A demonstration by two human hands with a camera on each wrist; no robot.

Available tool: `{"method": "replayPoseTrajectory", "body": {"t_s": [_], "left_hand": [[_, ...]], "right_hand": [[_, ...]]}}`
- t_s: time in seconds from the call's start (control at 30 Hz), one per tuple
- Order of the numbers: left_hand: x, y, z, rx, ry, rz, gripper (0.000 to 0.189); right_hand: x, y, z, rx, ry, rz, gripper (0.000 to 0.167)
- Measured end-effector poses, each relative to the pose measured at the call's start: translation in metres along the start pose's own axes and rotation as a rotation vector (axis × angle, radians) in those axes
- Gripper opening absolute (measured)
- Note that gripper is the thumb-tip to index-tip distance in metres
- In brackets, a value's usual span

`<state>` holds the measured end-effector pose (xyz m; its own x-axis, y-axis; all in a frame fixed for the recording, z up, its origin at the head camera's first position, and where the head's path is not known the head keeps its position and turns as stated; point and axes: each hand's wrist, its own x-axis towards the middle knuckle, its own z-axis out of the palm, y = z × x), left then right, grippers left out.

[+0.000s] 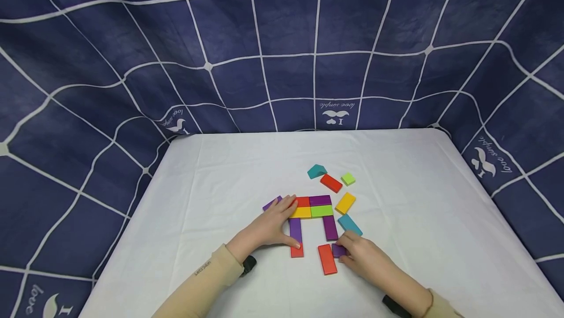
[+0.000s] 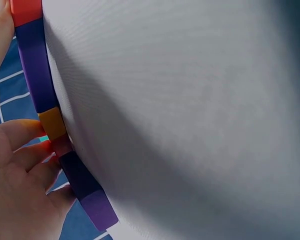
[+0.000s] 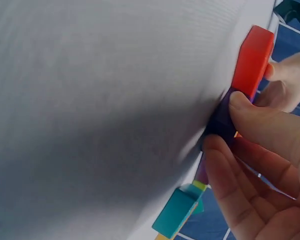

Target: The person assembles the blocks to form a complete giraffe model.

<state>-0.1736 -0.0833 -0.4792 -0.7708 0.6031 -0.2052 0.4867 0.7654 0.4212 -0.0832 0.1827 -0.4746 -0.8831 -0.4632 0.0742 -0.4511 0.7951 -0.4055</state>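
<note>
My right hand (image 1: 363, 254) pinches a small purple block (image 1: 339, 250) between thumb and fingers, beside a red block (image 1: 327, 259). In the right wrist view the thumb (image 3: 262, 117) presses one side of that block. My left hand (image 1: 269, 225) is spread over the left part of a flat block arrangement. Its thumb touches the lower red block (image 1: 297, 251), under a violet block (image 1: 295, 230); its fingers (image 2: 27, 132) reach the yellow block (image 2: 52, 123) and upper red block. A lime block (image 1: 321, 211) and a purple block (image 1: 320, 200) form the top right, above another purple block (image 1: 330, 228).
Right of the arrangement lie a blue block (image 1: 350, 224), a yellow block (image 1: 345, 203), a red block (image 1: 331, 183), a lime block (image 1: 348, 179) and a teal block (image 1: 317, 171). A purple block (image 1: 271, 203) pokes out behind my left hand. White cloth (image 1: 220, 171) covers the table.
</note>
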Motion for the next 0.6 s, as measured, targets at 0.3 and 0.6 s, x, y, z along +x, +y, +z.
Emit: {"method": "replayPoseTrajectory", "body": {"t_s": [0.3, 0.6], "left_hand": [[0.0011, -0.0018, 0.0000, 0.006, -0.006, -0.004, 0.111], [0.0012, -0.0018, -0.0006, 0.002, -0.007, 0.002, 0.112]], "right_hand": [[0.0043, -0.0017, 0.0035, -0.016, 0.068, -0.041, 0.023], [0.0082, -0.0007, 0.0070, -0.020, 0.096, -0.062, 0.021]]}}
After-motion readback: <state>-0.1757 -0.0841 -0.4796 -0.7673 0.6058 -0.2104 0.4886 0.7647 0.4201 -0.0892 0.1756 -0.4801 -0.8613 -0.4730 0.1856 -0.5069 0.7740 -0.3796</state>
